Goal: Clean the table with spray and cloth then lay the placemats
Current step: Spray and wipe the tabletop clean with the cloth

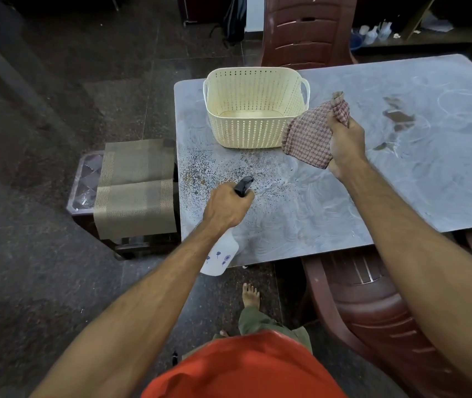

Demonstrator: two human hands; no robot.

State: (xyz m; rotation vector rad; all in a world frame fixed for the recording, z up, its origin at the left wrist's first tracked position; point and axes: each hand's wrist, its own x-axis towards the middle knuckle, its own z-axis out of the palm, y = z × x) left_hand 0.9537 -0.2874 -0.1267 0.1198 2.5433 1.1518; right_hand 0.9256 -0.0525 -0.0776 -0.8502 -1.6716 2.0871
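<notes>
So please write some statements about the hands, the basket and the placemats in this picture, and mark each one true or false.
1. The left hand grips the spray bottle. True.
2. The right hand presses the cloth flat on the table. False: it holds the bunched cloth above the table.
3. The basket holds nothing. True.
4. The placemats lie on the table. False: they rest on a stool beside it.
5. The basket stands on the floor. False: it stands on the table.
</notes>
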